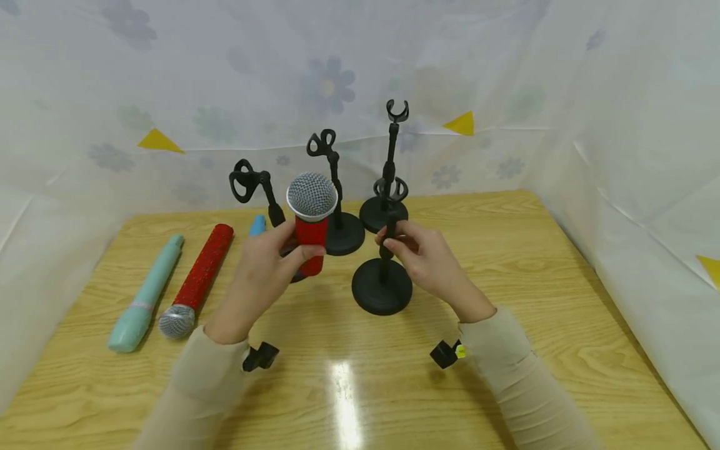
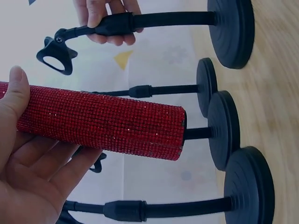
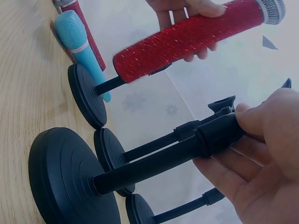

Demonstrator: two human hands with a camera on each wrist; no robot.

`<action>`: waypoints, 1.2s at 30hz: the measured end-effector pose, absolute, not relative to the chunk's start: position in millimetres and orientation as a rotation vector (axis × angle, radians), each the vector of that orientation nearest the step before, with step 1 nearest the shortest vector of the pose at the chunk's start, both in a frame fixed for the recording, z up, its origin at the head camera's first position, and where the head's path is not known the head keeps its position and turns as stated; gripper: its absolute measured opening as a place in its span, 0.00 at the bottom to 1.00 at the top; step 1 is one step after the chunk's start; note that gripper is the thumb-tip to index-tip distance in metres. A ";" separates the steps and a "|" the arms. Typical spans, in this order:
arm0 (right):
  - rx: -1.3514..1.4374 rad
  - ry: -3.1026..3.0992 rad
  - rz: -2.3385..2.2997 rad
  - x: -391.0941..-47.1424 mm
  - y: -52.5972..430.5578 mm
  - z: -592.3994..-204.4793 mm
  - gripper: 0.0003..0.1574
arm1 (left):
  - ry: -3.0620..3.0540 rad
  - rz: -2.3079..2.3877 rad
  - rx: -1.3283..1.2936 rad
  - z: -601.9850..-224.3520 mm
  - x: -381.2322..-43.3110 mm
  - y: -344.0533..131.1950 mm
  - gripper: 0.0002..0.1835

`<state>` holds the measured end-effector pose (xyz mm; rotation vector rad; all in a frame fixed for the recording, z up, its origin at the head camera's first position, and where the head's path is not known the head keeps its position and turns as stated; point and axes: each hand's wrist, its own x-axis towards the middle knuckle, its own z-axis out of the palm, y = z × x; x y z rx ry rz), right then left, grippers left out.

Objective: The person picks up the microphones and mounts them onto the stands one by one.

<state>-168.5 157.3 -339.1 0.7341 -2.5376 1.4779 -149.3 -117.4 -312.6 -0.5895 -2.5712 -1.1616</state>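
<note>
My left hand (image 1: pixel 261 275) grips a red rhinestone-covered microphone (image 1: pixel 311 234) around its body, silver mesh head up, raised above the table. In the left wrist view the thumb lies over the sparkly handle (image 2: pixel 103 121) and its flat lower end is bare. To the right, my right hand (image 1: pixel 427 259) pinches the upright post of a black microphone stand (image 1: pixel 382 287) between thumb and fingers. This stand's round base is low at the tabletop, nearer to me than the other stands. Its clip (image 1: pixel 392 189) rises above the fingers.
Three more black stands are behind: left (image 1: pixel 274 212), middle (image 1: pixel 345 236) and back right (image 1: pixel 392 150). On the wooden table (image 1: pixel 506 375) at left lie a mint microphone (image 1: pixel 147 290), another red microphone (image 1: pixel 204 272) and a mostly hidden blue one (image 1: pixel 257 225). Pale flowered sheeting (image 1: pixel 225 75) surrounds the table.
</note>
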 end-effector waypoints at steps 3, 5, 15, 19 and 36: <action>0.721 -2.535 1.499 -168.5 157.2 -339.3 0.11 | -2.526 -1.182 -0.621 -309.1 -153.1 -110.2 0.23; 0.714 -2.536 1.510 -168.4 157.1 -338.8 0.10 | -2.504 -1.190 -0.637 -305.8 -156.4 -105.2 0.24; 0.692 -2.536 1.518 -168.3 154.0 -337.7 0.10 | -2.409 -1.332 -0.665 -292.6 -177.3 -80.5 0.25; 0.696 -2.533 1.505 -168.2 154.3 -338.2 0.10 | -2.393 -1.349 -0.692 -287.5 -184.0 -71.1 0.24; 0.733 -2.488 1.558 -167.9 156.6 -340.9 0.10 | -2.356 -1.445 -0.771 -268.0 -208.7 -39.2 0.26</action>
